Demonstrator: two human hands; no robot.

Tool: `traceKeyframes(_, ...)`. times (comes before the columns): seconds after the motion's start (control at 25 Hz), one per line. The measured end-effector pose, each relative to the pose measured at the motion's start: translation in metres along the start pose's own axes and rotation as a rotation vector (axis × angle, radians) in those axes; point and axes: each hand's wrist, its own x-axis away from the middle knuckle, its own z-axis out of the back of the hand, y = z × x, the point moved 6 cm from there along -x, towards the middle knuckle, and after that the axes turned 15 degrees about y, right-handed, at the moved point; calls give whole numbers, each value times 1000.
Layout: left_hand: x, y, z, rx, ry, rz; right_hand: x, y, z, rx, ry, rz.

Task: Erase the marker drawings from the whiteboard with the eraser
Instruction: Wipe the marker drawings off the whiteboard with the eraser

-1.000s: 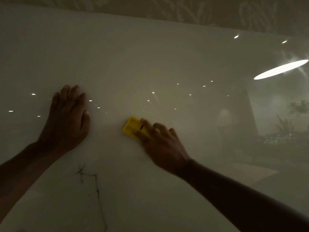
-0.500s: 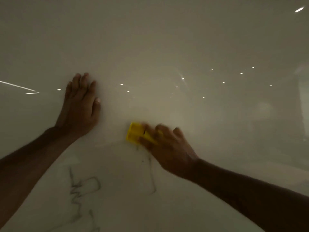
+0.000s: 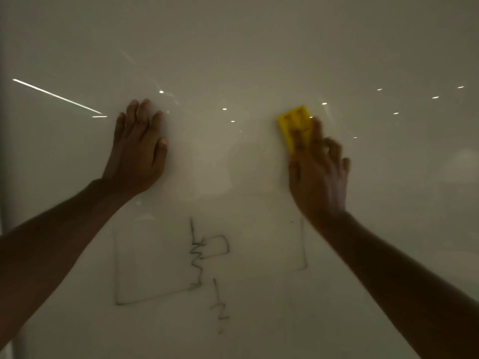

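A glossy whiteboard (image 3: 238, 53) fills the head view in dim light. My right hand (image 3: 317, 174) presses a yellow eraser (image 3: 294, 120) flat against the board, upper right of centre, fingers lying over its lower half. My left hand (image 3: 137, 151) rests flat on the board to the left, fingers together, holding nothing. Black marker drawings (image 3: 198, 257) remain below both hands: a zigzag line with a small box, a faint rectangle outline to its left, a squiggle lower down, and a thin line (image 3: 303, 250) near my right wrist.
Reflections of ceiling lights dot the board, with a bright streak (image 3: 57, 97) at the left. The board's left edge (image 3: 2, 177) shows as a dark vertical strip.
My right hand has swept the eraser up and to the right across the board. The view has shifted downward, showing more of the drawings below. My left hand stays pressed on the board.
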Motion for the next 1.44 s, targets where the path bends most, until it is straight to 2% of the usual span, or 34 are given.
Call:
traceKeyframes(0.16,17,-32,14,-24,-52,9,141,-123,14,-333,-238,643)
traceKeyframes(0.24,24,-48,20,-31,-69,31,180,-143,19,-412,-268,832)
traceKeyframes(0.28,28,-57,23,-35,-72,39,176,-146,16,-426,-279,843)
traceKeyframes(0.36,38,-71,29,-42,-74,44,133,-148,-2,-372,-258,717)
traceKeyframes(0.48,51,-87,35,-47,-72,46,41,-139,-21,-182,-137,323)
traceKeyframes(0.56,59,-93,37,-38,-74,56,23,-142,-20,-140,-57,175)
traceKeyframes(0.64,68,-100,39,-31,-75,69,53,-163,-19,-164,-93,288)
traceKeyframes(0.8,88,-109,44,-27,-95,87,174,-202,-2,-386,-291,736)
traceKeyframes(0.88,100,-113,47,-22,-97,90,187,-215,-4,-407,-307,848)
traceKeyframes(0.96,109,-115,49,-11,-91,82,154,-229,-19,-368,-273,808)
traceKeyframes(1.08,116,-118,51,9,-69,75,73,-247,-39,-240,-151,495)
traceKeyframes(1.16,120,-120,51,26,-56,67,59,-259,-43,-213,-106,388)
traceKeyframes(1.24,124,-121,51,32,-55,62,99,-276,-38,-298,-146,492)
traceKeyframes(1.32,129,-122,52,35,-68,80,177,-285,-20,-449,-229,681)
traceKeyframes(1.44,137,-120,53,41,-85,96,277,-269,19,-535,-361,904)
